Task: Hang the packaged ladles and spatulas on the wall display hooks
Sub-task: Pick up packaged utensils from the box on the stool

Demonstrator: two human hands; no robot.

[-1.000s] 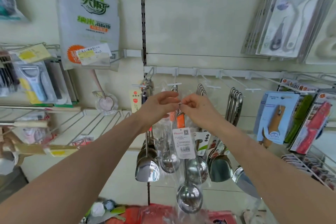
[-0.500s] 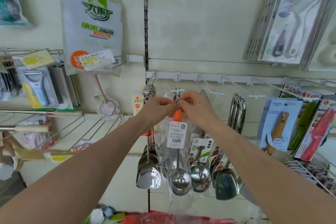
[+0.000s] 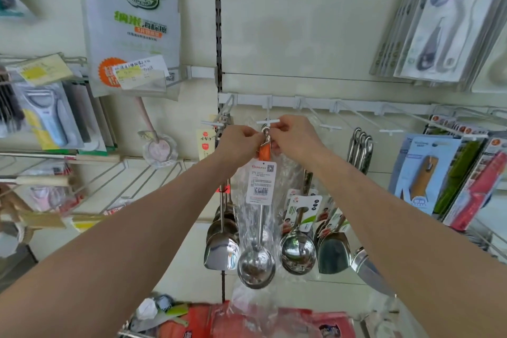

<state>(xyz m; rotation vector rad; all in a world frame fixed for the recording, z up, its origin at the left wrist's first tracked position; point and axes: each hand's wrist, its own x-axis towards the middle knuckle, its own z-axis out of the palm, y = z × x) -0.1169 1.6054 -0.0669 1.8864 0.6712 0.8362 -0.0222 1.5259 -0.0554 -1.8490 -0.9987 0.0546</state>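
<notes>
A steel ladle (image 3: 256, 266) in a clear plastic sleeve, with an orange handle end and a white label, hangs straight down. My left hand (image 3: 238, 143) and my right hand (image 3: 293, 137) both pinch its top loop, right at the white cross-shaped tip of a wall hook (image 3: 268, 121). The loop itself is mostly hidden between my fingers. Other ladles (image 3: 297, 252) and spatulas (image 3: 222, 247) hang on the hooks to either side.
Bare white hooks (image 3: 330, 126) stick out to the right along the rail. Steel handles (image 3: 360, 143) hang further right, then boxed goods (image 3: 422, 173). Peelers (image 3: 46, 115) and a big white bag (image 3: 131, 19) hang at left. Red packages (image 3: 247, 321) lie below.
Both hands have lifted the packaged ladle up and towards the wall, from below the hook's tip to level with it. The ladle's bowl has risen with them.
</notes>
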